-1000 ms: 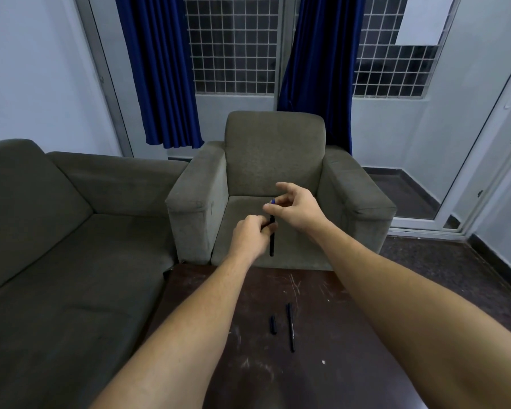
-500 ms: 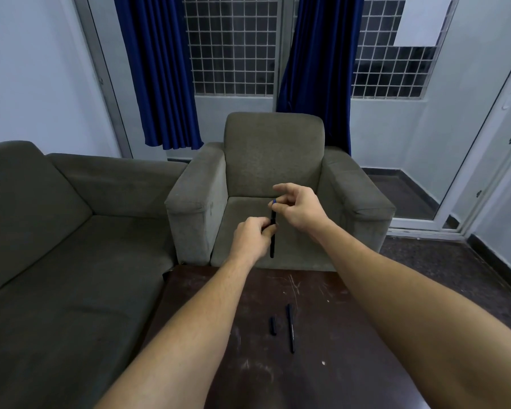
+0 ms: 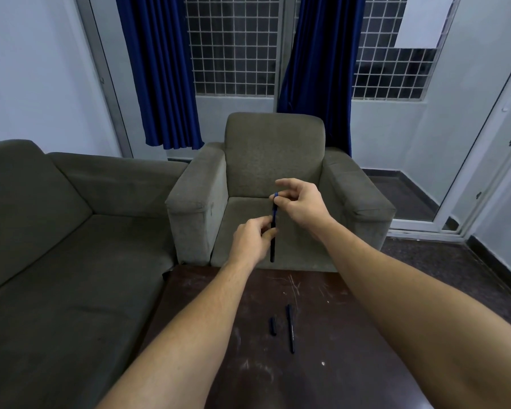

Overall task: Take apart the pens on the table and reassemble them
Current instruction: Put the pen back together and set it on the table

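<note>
I hold a dark pen upright in the air above the far edge of the table. My left hand pinches its barrel near the middle. My right hand grips the blue upper end with thumb and fingertips, the other fingers spread. On the dark table lie a short dark pen piece and, just right of it, a long thin dark pen part, both pointing away from me.
A grey armchair stands right behind the table. A grey sofa runs along the left. Blue curtains hang at grilled windows; a glass door is at the right. The table top is scratched.
My right hand has risen a little along the pen's upper end, and more blue shows between the two hands. The parts on the table have not moved.
</note>
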